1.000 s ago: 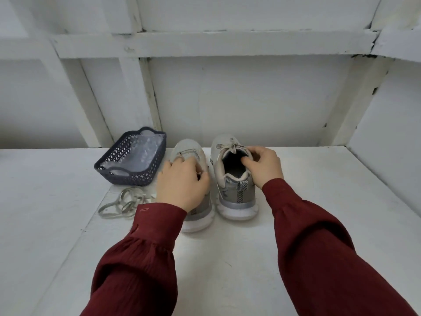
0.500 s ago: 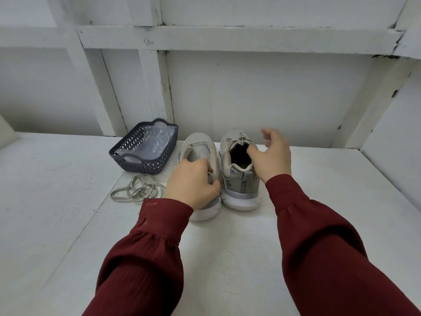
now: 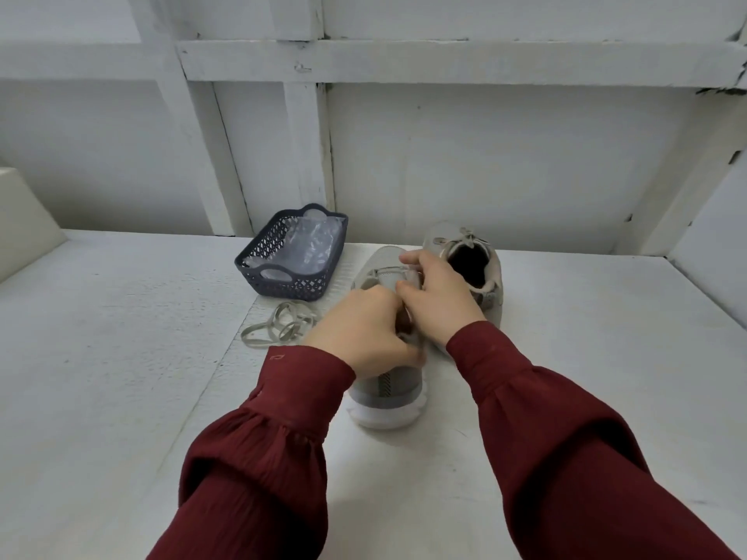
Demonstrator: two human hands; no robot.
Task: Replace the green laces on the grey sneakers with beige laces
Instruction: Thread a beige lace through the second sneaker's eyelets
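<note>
The white tabletop (image 3: 121, 357) spreads below a white panelled wall (image 3: 485, 155). On it, the near sneaker (image 3: 388, 394) sits directly under the left grip (image 3: 364, 333) and the right grip (image 3: 436, 301). It has a grey knit upper, a darker heel band with a chevron strip, and a thick white sole. The far sneaker (image 3: 442, 238) stands just beyond the right grip. It is the same grey, with a pale lining round its dark opening and a beige lace tied in a bow at the throat (the lace colour on the near one is hard to judge).

Half a second ago the pair stood level, side by side. Now the near sneaker lies closer to the person, its heel well past the other's. The right grip, then raised loose-fingered over the far sneaker, has crossed onto the near one.

The near sneaker's long axis runs straight away from the person, toe to the wall, heel toward the camera. The far sneaker points roughly the same way.

The left grip's fingers curl round the near sneaker's collar. The right grip's fingers and thumb close on its tongue area, touching the left grip.

Beyond and left of the left grip stands a dark blue lattice basket (image 3: 283, 272) holding crumpled clear plastic (image 3: 311, 244). Just left of the left grip lies a tangle of loose laces (image 3: 283, 325), pale greenish-grey.
</note>
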